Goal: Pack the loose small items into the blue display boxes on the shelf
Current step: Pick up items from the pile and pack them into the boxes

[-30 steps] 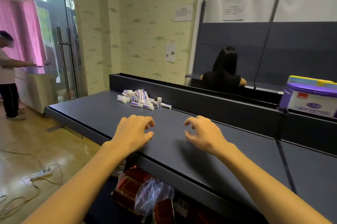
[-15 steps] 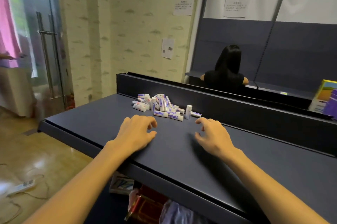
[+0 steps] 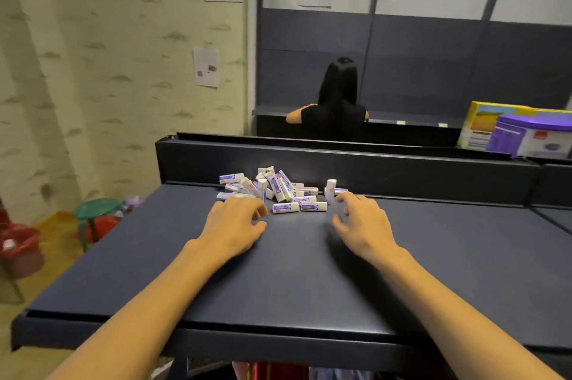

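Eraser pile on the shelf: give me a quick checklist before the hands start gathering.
1. Eraser pile within reach, at the back of the shelf: ok.
2. Left hand holding nothing, fingers loosely curled at the pile's near edge: ok.
3. Right hand holding nothing, fingertips beside the upright eraser: ok.
4. Blue display boxes in view: not ok; only a purple box and a yellow box at the right.
5. Erasers off the shelf: cannot tell.
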